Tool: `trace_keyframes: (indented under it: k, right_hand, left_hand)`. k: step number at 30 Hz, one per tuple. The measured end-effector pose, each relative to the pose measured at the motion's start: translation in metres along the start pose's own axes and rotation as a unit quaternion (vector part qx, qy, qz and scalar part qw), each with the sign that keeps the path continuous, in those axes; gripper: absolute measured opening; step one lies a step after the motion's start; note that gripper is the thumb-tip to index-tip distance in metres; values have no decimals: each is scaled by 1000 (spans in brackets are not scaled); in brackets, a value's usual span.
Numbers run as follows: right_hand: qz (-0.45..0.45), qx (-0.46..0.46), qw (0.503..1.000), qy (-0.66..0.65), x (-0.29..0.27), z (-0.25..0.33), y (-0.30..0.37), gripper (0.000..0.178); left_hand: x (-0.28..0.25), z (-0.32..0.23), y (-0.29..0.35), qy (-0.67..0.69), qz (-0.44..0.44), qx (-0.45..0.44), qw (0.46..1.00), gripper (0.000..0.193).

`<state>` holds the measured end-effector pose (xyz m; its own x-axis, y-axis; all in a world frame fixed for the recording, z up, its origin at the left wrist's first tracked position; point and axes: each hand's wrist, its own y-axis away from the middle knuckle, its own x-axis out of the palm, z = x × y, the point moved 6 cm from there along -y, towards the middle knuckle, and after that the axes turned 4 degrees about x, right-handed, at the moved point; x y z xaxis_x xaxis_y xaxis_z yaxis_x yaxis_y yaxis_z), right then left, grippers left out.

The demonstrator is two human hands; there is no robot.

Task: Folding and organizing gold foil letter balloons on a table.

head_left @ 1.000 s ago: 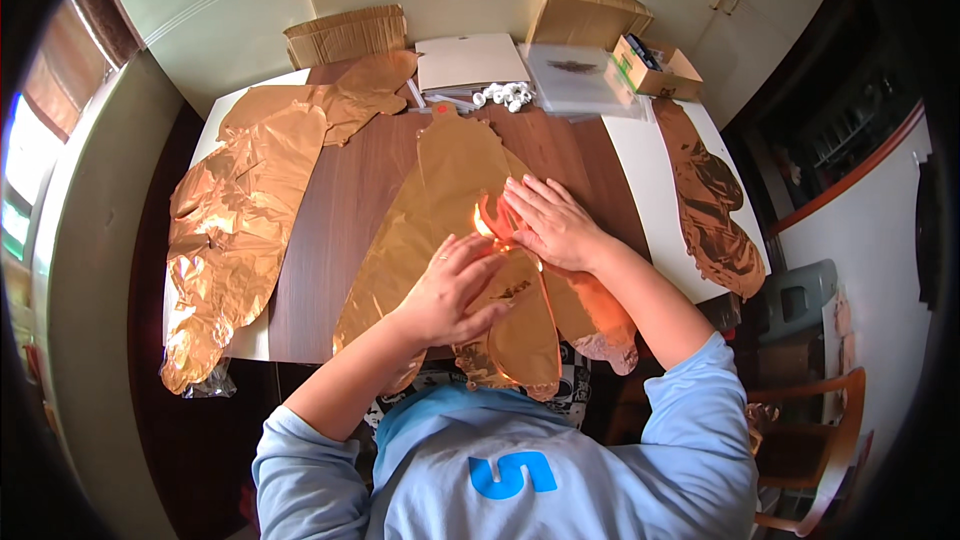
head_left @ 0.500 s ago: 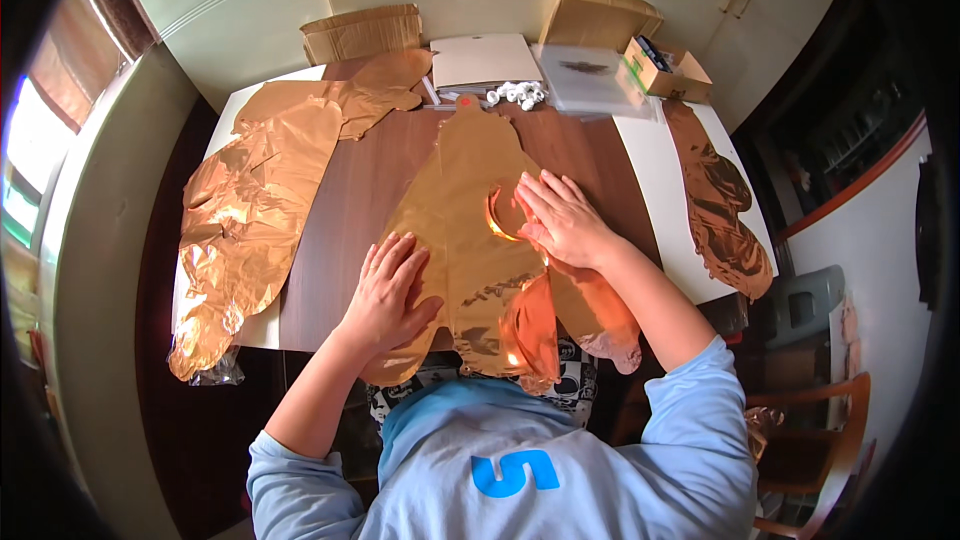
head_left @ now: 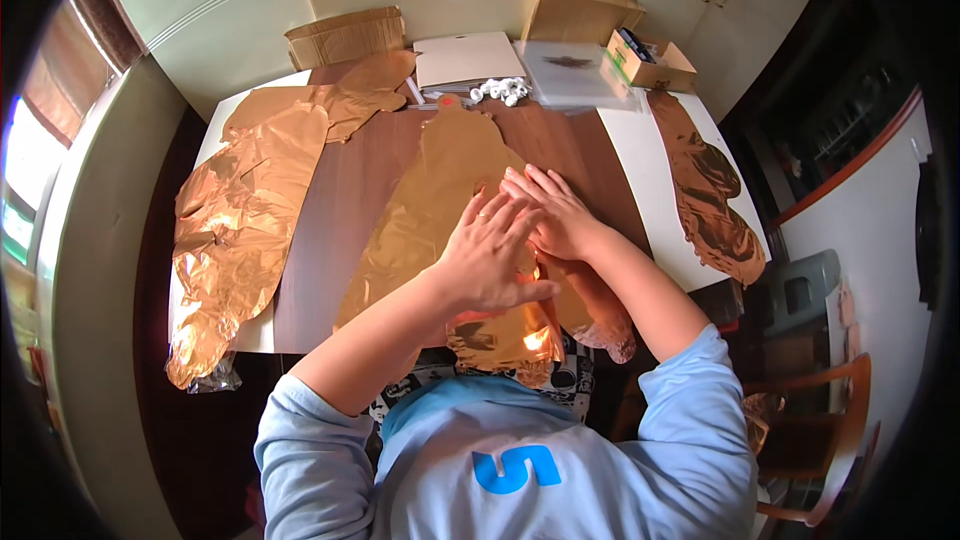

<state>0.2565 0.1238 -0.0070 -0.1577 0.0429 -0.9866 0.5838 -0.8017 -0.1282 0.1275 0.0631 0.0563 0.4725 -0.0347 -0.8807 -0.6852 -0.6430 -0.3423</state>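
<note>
A flat, uninflated copper-coloured foil balloon (head_left: 425, 200) lies across the brown tabletop (head_left: 330, 230), its narrow end away from me and its wide end at the table's near edge. My right hand (head_left: 562, 215) rests flat on the balloon's right side, fingers stretched out. My left hand (head_left: 493, 252) is over the middle of the foil, close beside the right hand, with its fingers apart and nothing held. Whether its palm touches the foil cannot be seen. Both hands cover part of the creased, shiny section below them.
More flat foil balloons lie left (head_left: 245, 210) and right (head_left: 705, 190). Along the back are white curled pieces (head_left: 502, 90), a pale flat box (head_left: 470, 58), clear plastic sheets (head_left: 570, 80) and a small open carton (head_left: 652, 65). A wooden chair (head_left: 825, 440) stands at right.
My left hand has moved right and away from me, from the balloon's left side to its middle beside my right hand. My right hand stays on the foil. The whole view has shifted slightly.
</note>
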Motion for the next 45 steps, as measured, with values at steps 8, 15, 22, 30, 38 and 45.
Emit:
trace_keyframes:
  k: [8,15,22,30,38,45]
  right_hand:
    - [0,19,1000,-2,-4,2,-4,62]
    - [-126,25,988,-82,-32,-3,6,54]
    - [-125,371,920,-16,-93,0,146,39]
    - [-95,469,747,-462,-23,-4,234,34]
    - [-138,34,943,-300,-109,97,116,13]
    - [-44,-41,828,-558,-68,81,67,21]
  left_hand:
    - [17,33,31,-21,83,-15,996,87]
    - [18,35,34,26,27,45,998,77]
    - [17,40,41,40,21,31,998,72]
    - [16,38,36,41,29,29,998,67]
    - [22,39,36,18,45,21,999,67]
    - [27,48,44,24,88,49,995,93]
